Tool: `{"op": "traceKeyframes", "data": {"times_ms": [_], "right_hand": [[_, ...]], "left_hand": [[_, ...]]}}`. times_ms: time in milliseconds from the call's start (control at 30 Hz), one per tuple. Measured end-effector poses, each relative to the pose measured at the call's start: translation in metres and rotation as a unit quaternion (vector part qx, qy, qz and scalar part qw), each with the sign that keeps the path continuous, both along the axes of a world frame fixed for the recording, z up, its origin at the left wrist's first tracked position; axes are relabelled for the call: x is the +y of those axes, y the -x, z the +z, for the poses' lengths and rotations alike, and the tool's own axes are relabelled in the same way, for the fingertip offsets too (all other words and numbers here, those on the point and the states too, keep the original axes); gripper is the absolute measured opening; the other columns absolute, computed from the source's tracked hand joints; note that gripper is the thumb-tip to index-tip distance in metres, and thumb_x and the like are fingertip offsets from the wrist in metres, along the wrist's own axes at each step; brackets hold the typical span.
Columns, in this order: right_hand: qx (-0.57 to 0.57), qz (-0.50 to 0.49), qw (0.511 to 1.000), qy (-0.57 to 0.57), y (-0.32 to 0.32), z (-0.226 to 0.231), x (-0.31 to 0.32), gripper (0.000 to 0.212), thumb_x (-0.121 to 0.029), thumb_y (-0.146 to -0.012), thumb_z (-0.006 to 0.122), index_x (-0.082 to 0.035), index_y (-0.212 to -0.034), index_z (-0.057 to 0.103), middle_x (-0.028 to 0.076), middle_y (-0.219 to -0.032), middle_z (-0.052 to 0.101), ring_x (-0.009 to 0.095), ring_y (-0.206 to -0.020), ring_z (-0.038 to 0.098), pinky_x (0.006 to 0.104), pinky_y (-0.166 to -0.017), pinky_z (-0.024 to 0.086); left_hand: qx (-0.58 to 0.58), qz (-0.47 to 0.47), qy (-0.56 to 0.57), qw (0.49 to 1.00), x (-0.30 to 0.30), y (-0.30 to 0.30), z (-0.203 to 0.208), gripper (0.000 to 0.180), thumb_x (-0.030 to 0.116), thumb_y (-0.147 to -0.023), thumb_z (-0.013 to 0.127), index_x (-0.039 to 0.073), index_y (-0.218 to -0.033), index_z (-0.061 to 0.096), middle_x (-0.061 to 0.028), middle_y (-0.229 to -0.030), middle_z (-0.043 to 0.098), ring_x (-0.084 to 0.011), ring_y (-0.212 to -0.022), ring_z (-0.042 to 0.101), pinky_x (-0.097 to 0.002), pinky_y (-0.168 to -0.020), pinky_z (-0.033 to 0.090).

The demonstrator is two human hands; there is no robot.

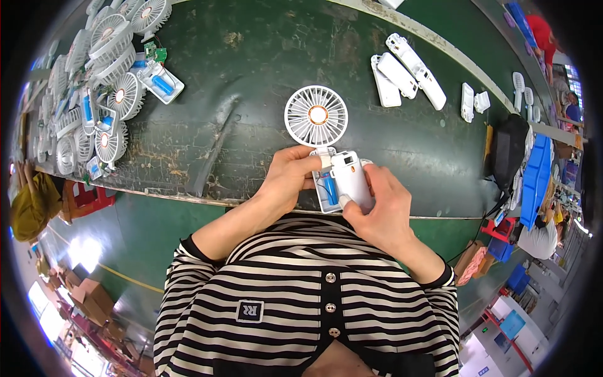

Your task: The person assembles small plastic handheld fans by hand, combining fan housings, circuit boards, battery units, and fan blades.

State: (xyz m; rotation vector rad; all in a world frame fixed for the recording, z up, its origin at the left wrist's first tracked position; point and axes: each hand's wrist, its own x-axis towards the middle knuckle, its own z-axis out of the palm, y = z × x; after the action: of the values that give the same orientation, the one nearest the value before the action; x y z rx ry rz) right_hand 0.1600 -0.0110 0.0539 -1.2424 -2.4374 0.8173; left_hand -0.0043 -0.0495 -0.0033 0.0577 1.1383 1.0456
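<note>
A small white handheld fan (316, 117) lies on the dark green bench, its round grille pointing away from me. The fan's handle is open and shows a blue battery cell (329, 189). My left hand (286, 179) grips the open handle body from the left. My right hand (375, 210) presses a white handle cover (352, 178) onto the handle from the right.
A heap of several white fan units (103, 81) with blue batteries lies at the far left of the bench (251, 75). Several loose white handle covers (405, 72) lie at the far right. Blue bins (537, 179) stand at the right; cardboard boxes sit on the floor lower left.
</note>
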Motion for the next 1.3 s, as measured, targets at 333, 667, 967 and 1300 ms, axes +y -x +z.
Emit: {"op": "traceKeyframes", "data": {"times_ms": [333, 667, 967, 1300], "right_hand": [[-0.035, 0.04, 0.998, -0.028, 0.024, -0.002, -0.005, 0.045, -0.01, -0.057, 0.065, 0.006, -0.096, 0.052, 0.015, -0.076, 0.053, 0.03, -0.064, 0.055, 0.0383, -0.054, 0.046], [-0.059, 0.036, 0.996, -0.064, 0.03, -0.011, -0.008, 0.044, -0.011, -0.056, 0.064, 0.006, -0.095, 0.051, 0.014, -0.073, 0.052, 0.03, -0.062, 0.054, 0.038, -0.051, 0.046], [-0.068, 0.063, 0.986, -0.139, 0.031, -0.019, -0.009, 0.045, -0.016, -0.057, 0.063, 0.008, -0.092, 0.051, 0.013, -0.073, 0.048, 0.026, -0.061, 0.052, 0.0337, -0.043, 0.045], [-0.084, 0.068, 0.984, -0.145, 0.031, -0.011, -0.009, 0.045, -0.019, -0.058, 0.067, 0.003, -0.095, 0.052, 0.011, -0.076, 0.051, 0.026, -0.063, 0.054, 0.0346, -0.046, 0.045]], "left_hand": [[-0.075, 0.048, -0.03, 0.996, -0.001, 0.002, 0.005, 0.037, 0.034, -0.087, 0.043, 0.001, -0.104, 0.052, -0.0098, -0.098, 0.059, -0.0189, -0.089, 0.058, -0.0349, -0.076, 0.047], [-0.081, 0.047, -0.045, 0.995, -0.001, 0.001, 0.005, 0.04, 0.036, -0.088, 0.044, 0.0, -0.106, 0.051, -0.0108, -0.1, 0.058, -0.0198, -0.089, 0.058, -0.0341, -0.076, 0.047], [-0.001, 0.01, -0.029, 1.0, -0.001, -0.004, -0.002, 0.027, 0.024, -0.084, 0.056, -0.001, -0.095, 0.059, -0.008, -0.088, 0.062, -0.0145, -0.076, 0.06, -0.028, -0.068, 0.049], [-0.007, 0.022, -0.005, 1.0, 0.001, -0.003, 0.004, 0.023, 0.019, -0.084, 0.058, -0.003, -0.094, 0.059, -0.0068, -0.083, 0.062, -0.0128, -0.069, 0.06, -0.0267, -0.063, 0.05]]}}
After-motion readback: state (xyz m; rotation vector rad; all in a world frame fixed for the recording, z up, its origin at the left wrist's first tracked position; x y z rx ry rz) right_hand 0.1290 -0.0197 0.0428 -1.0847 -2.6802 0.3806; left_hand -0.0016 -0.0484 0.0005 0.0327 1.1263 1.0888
